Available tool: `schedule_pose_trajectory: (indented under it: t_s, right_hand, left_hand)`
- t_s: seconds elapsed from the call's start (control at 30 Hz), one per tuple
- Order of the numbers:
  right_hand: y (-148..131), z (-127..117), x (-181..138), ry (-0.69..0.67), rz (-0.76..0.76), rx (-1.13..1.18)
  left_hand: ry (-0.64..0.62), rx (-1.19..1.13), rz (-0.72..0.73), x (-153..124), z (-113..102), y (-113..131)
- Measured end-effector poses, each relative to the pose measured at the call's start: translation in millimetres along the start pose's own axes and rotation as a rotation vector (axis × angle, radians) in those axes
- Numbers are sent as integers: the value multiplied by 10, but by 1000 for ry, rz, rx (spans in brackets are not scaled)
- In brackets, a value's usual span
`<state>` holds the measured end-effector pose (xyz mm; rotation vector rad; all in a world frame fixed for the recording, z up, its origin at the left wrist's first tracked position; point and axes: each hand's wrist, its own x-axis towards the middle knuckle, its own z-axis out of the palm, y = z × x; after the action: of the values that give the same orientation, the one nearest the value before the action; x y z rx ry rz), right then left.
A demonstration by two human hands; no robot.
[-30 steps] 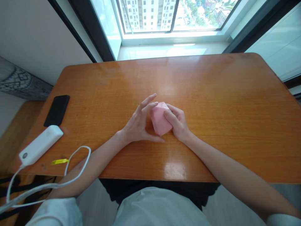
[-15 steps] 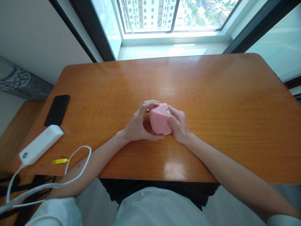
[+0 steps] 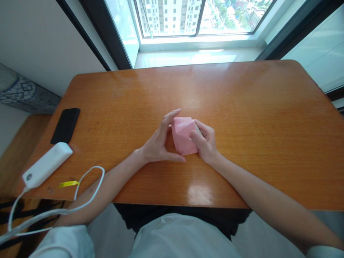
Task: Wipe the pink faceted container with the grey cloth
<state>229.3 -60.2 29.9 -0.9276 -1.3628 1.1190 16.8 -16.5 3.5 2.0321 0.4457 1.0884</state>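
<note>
A pink object [image 3: 184,136] with flat, angled facets is held above or against the desk in front of me; its exact kind cannot be made out. My right hand [image 3: 205,139] grips its right side, thumb on the near face and fingers behind. Some greyish part shows by those fingers, mostly hidden. My left hand [image 3: 162,141] stands open on the other side, thumb and fingers spread around the object. A gap shows between the left palm and the pink surface; whether the rear fingertips touch it is unclear.
A wooden desk [image 3: 255,143] spans the view. On its left lie a black phone [image 3: 65,125] and a white power strip or adapter [image 3: 47,165]. A white cable [image 3: 91,200] with a yellow tag [image 3: 69,184] crosses my left forearm. Behind the desk is a window [image 3: 174,21].
My left thumb and fingers have spread wider, easing off the pink object. In my right hand the object has turned slightly, so the greyish part shows less.
</note>
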Motion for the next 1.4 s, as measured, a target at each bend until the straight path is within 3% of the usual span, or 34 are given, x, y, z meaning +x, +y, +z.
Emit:
schedule_pose_trajectory:
  t_s: [0.07,0.17,0.33,0.5,0.6,0.73,0.83,0.9,1.03,1.17,1.27,1.4]
  right_hand:
    - [42,16,5,39,96,103]
    - [93,51,24,50,227,241]
    - [60,101,94,50,342,346]
    - [65,102,91,8,307,234]
    - [90,62,24,37,184,99]
    - [22,7,-36,-1,-141,-161]
    - [-45,16,-43,-38,-349,-338]
    - [-65,37,-49,-35,-377,-410]
    - [-56,56,-70,-12,-221,-361]
    - [-14,59,-37,95,16,-43]
    - [47,86,23,96,209,163]
    - [132,106,40,19,328,263]
  left_hand:
    - [2,238,139,-12,-4,-35]
    - [11,461,220,-18,-15,-59]
    - [-3,595,326,8,-42,-44]
    - [5,555,257,29,-61,14]
    - [58,422,215,41,-32,52]
    - [119,101,63,42,21,66]
    - [69,-198,-110,28,42,56]
    - [8,-322,-189,19,46,48]
    - [-22,-291,-199,11,36,14]
    - [30,106,62,5,-22,-57]
    - [-8,395,210,-1,-79,-87]
    - [19,427,240,6,-97,-49]
